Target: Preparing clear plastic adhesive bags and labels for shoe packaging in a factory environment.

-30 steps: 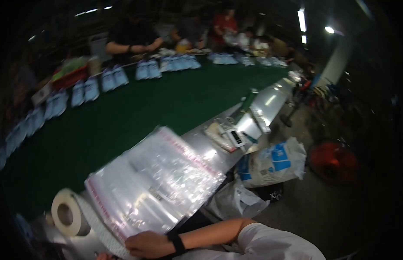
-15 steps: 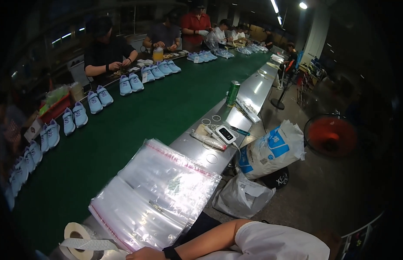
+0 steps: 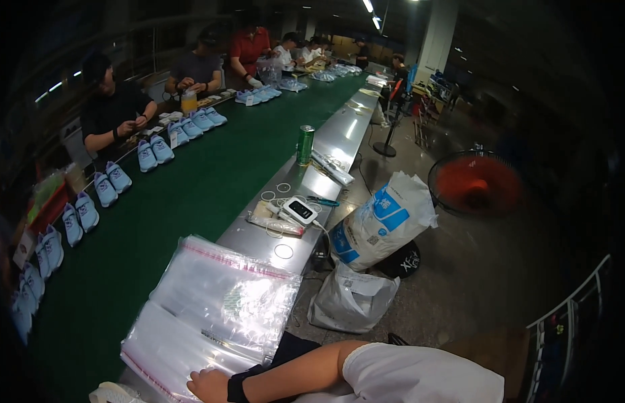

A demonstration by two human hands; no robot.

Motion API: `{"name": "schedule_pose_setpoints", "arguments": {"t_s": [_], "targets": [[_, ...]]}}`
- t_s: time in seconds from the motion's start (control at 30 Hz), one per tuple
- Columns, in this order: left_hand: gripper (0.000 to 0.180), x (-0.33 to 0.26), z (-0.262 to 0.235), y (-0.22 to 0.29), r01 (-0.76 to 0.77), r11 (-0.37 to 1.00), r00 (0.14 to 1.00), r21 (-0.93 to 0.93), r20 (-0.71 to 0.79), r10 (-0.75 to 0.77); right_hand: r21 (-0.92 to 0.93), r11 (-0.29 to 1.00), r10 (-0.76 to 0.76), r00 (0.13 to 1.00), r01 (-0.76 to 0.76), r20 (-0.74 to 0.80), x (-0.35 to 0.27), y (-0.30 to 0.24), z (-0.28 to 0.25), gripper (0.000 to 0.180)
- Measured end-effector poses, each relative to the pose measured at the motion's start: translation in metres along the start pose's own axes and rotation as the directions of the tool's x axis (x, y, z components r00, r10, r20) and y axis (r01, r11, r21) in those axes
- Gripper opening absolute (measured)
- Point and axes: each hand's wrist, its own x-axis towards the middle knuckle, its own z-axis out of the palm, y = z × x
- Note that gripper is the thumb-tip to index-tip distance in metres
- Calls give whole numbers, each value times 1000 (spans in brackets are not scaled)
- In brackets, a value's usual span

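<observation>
My right hand (image 3: pixel 209 385) is at the near edge, over the lower part of a stack of clear plastic bags (image 3: pixel 198 285). Its fingers look curled, and their tips are hidden, so what they hold, if anything, does not show. A black band circles that wrist. The bags have pinkish-red strips along their edges and lie on the metal edge of the bench, lapping over the green belt (image 3: pixel 185 201). Beside the hand, a roll of white labels (image 3: pixel 114 392) is cut off by the lower edge. My left hand is out of the picture.
Pairs of light blue shoes (image 3: pixel 105 189) line the belt's far side, where several co-workers stand or sit. A green can (image 3: pixel 305 146), a white device (image 3: pixel 299 211) and rubber bands (image 3: pixel 283 252) lie along the metal ledge. A white sack (image 3: pixel 376 225) and a fan (image 3: pixel 475 185) stand right.
The view has swung right, so the scene sits further left. My right hand has moved off the label strip beside the roll and onto the bags' near edge.
</observation>
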Motion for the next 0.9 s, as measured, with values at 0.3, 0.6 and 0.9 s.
{"name": "schedule_pose_setpoints", "arguments": {"t_s": [0.3, 0.6, 0.9], "targets": [[29, 6, -7, -6, 152, 953, 986, -262, -28, -165, 57, 994, -89, 996, 90, -7, -8, 37, -4, 16], [29, 92, 0, -48, 290, -183, 853, -939, 340, -395, 542, 840, 32, 999, -13, -27, -13, 24, -64, 7], [36, 102, 10, -35, 533, -42, 818, -845, 528, -228, 391, 884, -234, 967, 256, -103, -24, 5, -80, 26]]}}
